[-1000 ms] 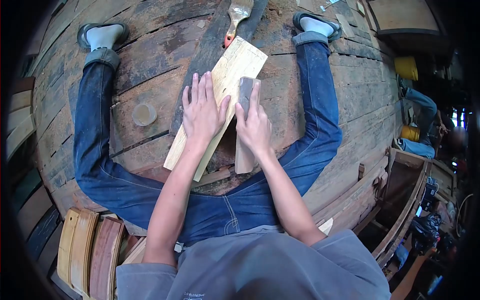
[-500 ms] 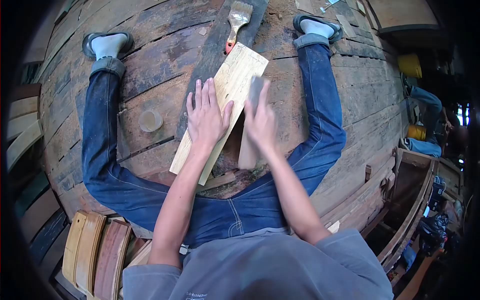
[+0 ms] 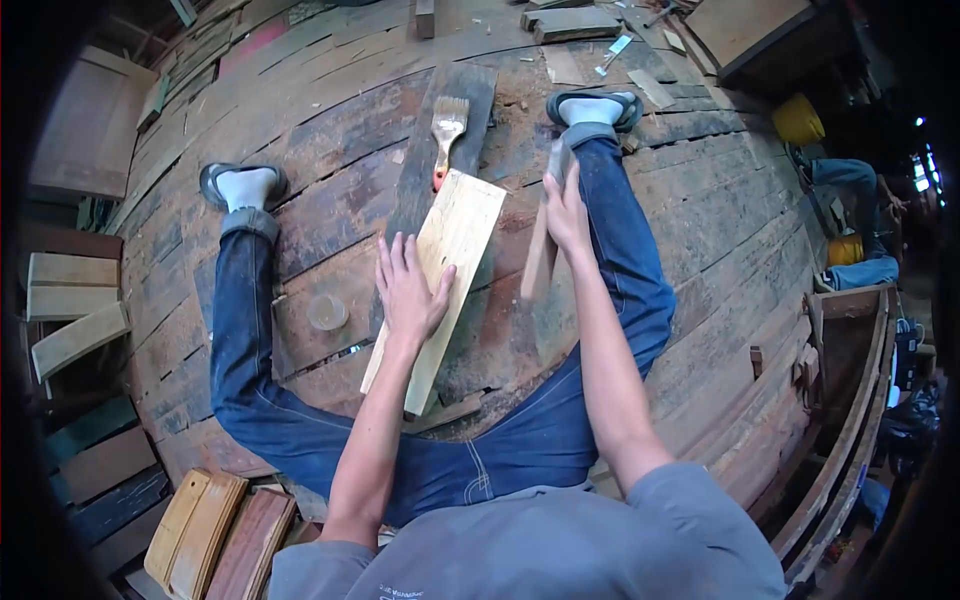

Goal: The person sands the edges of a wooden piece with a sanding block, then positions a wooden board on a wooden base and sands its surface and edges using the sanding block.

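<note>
My left hand (image 3: 411, 298) lies flat on a pale wooden board (image 3: 462, 228), its fingers stretched out and the thumb apart. The board rests at a slant between my legs, its far part over a dark plank (image 3: 476, 88). To the right of the board, my right hand (image 3: 568, 218) is closed around a flat wooden strip (image 3: 540, 258) with a grey upper end. That strip is raised, apart from the board, and its lower end is blurred. Just beyond the board's far end lies a paintbrush (image 3: 449, 125) with a red-tipped handle.
A small clear cup (image 3: 327, 312) stands left of the board. Curved wooden pieces (image 3: 205, 530) are stacked at the lower left. Wood offcuts (image 3: 577, 24) lie at the far side. Another person's legs (image 3: 848, 172) and a yellow container (image 3: 797, 120) appear at right.
My right hand has lifted the wooden strip away from the board, to the right. My left hand stays on the board. The camera view has shifted, showing more of the floor beyond.
</note>
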Motion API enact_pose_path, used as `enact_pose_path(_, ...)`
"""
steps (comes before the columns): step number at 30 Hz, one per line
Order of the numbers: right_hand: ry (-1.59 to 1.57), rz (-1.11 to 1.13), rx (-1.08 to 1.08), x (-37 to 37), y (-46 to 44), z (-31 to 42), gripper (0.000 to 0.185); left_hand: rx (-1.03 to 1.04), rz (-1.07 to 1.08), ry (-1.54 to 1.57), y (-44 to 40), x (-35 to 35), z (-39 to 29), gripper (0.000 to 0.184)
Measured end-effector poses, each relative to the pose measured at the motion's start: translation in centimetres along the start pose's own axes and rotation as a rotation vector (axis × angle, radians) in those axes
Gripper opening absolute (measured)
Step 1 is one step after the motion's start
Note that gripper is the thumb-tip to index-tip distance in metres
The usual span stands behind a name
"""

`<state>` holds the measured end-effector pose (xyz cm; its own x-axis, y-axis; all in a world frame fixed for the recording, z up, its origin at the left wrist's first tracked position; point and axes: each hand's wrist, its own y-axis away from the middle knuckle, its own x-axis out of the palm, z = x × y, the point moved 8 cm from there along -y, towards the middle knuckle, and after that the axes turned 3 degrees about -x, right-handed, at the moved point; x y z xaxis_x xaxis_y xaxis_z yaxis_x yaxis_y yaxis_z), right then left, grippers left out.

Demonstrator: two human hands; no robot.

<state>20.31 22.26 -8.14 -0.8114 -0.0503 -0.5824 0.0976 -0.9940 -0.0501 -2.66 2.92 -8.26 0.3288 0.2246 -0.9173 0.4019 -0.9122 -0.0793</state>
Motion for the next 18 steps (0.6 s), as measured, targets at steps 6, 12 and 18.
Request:
enact_pose_path(6, -0.398, 0.061, 0.094, -0.7, 7.1, -4.1, 0.078, 0.252, -0.011, -0.09, -3.7, -0.1, -6.2, 0.086)
enact_pose_path(12, -0.638, 0.07, 0.235, 1.5, 7.4, -5.7, 0.085, 0.527, 0.065, -0.105, -9.5, 3.5, -9.9, 0.078)
enact_pose_path(18, -0.433, 0.092, 0.215, 0.0, 7.9, -4.2, 0.088, 0.54, 0.164, 0.002, -12.3, 5.2, -10.8, 0.042)
